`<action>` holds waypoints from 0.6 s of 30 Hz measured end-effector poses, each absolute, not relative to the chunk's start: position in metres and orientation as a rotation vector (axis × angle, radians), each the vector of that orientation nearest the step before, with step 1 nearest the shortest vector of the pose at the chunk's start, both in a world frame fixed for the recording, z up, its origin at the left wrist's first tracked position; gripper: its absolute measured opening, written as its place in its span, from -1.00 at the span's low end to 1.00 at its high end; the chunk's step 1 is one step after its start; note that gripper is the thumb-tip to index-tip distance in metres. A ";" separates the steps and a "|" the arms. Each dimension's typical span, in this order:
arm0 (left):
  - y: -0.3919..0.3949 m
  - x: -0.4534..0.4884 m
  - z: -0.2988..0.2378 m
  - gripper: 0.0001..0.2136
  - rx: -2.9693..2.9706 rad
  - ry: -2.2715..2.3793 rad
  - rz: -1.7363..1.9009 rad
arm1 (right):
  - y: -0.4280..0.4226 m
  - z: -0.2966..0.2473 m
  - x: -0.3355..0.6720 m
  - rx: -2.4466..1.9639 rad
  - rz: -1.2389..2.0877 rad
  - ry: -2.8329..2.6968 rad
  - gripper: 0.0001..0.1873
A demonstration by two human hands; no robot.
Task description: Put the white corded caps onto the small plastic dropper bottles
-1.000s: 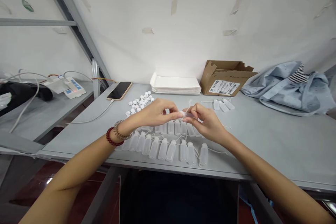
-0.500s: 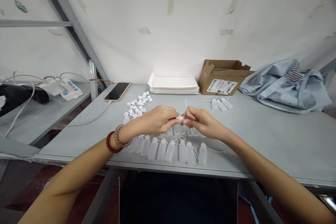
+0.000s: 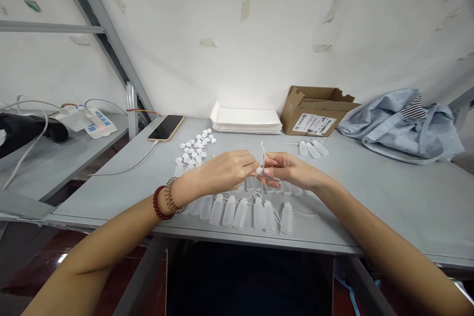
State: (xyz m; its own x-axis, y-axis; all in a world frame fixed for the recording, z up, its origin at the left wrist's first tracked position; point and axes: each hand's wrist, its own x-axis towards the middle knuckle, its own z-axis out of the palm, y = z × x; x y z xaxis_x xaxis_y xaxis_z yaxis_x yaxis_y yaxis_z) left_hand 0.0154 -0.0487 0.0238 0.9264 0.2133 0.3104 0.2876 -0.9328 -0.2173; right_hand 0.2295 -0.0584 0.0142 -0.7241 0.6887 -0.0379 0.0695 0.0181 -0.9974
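Observation:
My left hand (image 3: 237, 170) and my right hand (image 3: 287, 170) meet above the middle of the table. The left fingers are closed at a small white cap (image 3: 259, 171). My right thumb and fingers pinch a small translucent plastic bottle at the capped end; most of its body is hidden by the fingers. A thin white cord (image 3: 262, 150) sticks up beside the cap. Below the hands, several small translucent bottles (image 3: 217, 210) lie in rows, some with white cords. Loose white caps (image 3: 196, 145) are heaped beyond my left forearm.
A phone (image 3: 166, 128) on a charging cable lies at the back left. Near the wall are a stack of white envelopes or sheets (image 3: 246, 122), an open cardboard box (image 3: 314, 111) and blue cloth (image 3: 403, 123). Three bottles (image 3: 313, 149) lie before the box.
My right hand has turned and opened out somewhat around the bottle, and its lower fingers now show. The left hand has shifted slightly right, its fingers curled at the cap.

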 end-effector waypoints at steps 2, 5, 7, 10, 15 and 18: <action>-0.041 0.012 0.025 -0.81 -2.832 -0.419 -0.425 | -0.058 0.017 0.232 -0.825 1.731 -1.865 -0.60; -0.015 -0.005 0.023 -0.79 -2.883 -0.712 -0.478 | -0.056 0.022 0.240 -1.025 1.537 -1.924 -0.66; 0.007 -0.020 0.019 -0.76 -2.860 -1.028 -0.407 | -0.051 0.022 0.249 -1.213 1.327 -1.919 -0.70; 0.036 -0.039 0.010 -0.73 -2.779 -1.271 -0.271 | -0.040 0.016 0.264 -1.491 0.993 -1.852 -0.78; 0.051 -0.045 -0.001 -0.73 -2.639 -1.412 -0.190 | -0.022 -0.003 0.279 -1.888 0.483 -1.921 -0.89; 0.052 -0.043 -0.004 -0.74 -2.640 -1.410 -0.143 | -0.017 -0.009 0.280 -1.987 0.426 -1.909 -0.92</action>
